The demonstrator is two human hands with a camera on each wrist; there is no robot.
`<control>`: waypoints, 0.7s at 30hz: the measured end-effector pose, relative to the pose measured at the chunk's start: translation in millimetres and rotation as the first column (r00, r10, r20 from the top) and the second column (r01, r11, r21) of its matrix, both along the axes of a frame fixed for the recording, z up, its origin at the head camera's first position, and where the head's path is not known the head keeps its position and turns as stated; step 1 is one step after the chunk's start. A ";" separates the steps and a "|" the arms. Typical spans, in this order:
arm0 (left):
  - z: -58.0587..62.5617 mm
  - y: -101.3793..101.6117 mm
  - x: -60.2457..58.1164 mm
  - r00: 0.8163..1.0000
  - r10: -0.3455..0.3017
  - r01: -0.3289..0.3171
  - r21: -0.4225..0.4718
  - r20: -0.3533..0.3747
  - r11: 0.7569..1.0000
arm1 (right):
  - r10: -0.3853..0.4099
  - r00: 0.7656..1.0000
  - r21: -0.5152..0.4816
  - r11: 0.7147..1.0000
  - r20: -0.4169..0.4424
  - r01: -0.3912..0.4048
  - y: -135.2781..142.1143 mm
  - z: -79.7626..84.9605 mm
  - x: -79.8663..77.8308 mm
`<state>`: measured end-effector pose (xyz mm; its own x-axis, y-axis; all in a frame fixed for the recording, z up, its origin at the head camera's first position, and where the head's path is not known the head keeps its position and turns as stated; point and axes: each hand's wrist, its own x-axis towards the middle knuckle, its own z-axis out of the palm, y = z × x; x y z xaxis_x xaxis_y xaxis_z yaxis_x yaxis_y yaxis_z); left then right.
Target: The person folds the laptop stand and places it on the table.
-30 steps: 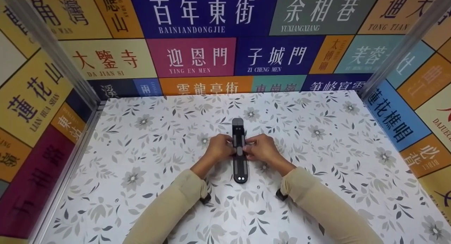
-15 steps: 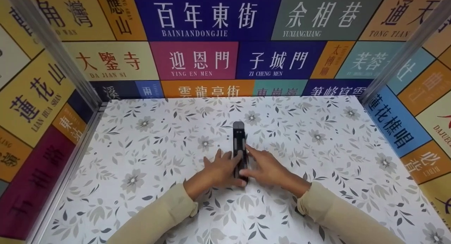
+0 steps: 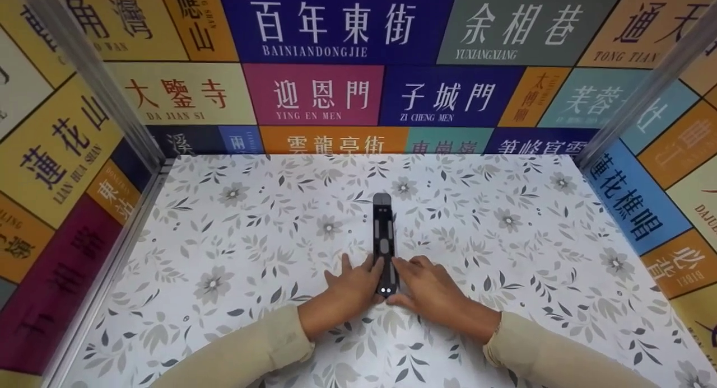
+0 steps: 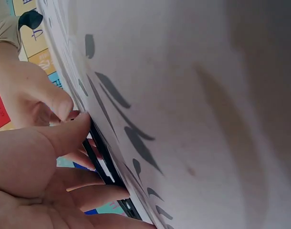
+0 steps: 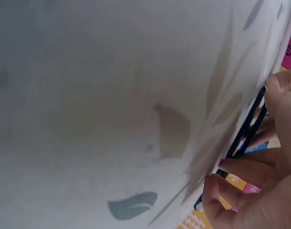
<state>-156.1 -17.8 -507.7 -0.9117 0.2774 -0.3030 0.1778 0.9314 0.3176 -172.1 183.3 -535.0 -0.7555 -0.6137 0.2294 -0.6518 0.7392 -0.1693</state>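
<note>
A long black bar-shaped folding stand (image 3: 384, 225) with rounded ends lies on the table, pointing away from me. Its far end is grey, and a grey oval sits near its middle. My left hand (image 3: 350, 290) holds its near part from the left, one finger lying over the bar and the other fingers spread. From the right, my right hand (image 3: 440, 293) holds the same part, fingertips at the edge and thumb by the near end. In the left wrist view, the left thumb (image 4: 76, 131) touches the end of the dark bar. The right wrist view shows curled right fingers (image 5: 245, 181) beside it.
A white table (image 3: 269, 209) with a grey leaf and flower pattern spreads around the stand. Behind it and on both sides rise panels of coloured signs (image 3: 313, 94). Metal posts (image 3: 126, 97) stand at the back corners.
Both hands have moved from the stand's middle towards its near end, uncovering the grey oval. The left fingers spread out along the way. The stand stays about where it was.
</note>
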 end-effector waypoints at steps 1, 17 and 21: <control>0.7 0.8 -0.5 1.000 0.000 0.000 -0.003 -0.002 1.000 | -0.010 1.000 0.016 1.000 -0.015 0.010 -1.3 0.0 0.1; 2.7 4.0 -15.5 0.999 -0.008 0.007 -0.021 -0.036 1.000 | -0.103 0.990 0.069 0.993 0.093 0.097 -8.3 7.1 -3.6; 2.5 1.2 -21.6 0.999 0.007 -0.007 -0.003 -0.034 1.000 | -0.104 0.990 0.051 0.994 0.096 0.099 -11.8 9.2 -9.9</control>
<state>-177.8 -16.6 -505.2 -0.9233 0.2706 -0.2726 0.1823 0.9334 0.3090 -181.9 171.5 -525.8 -0.8319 -0.5408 0.1240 -0.5549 0.8092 -0.1932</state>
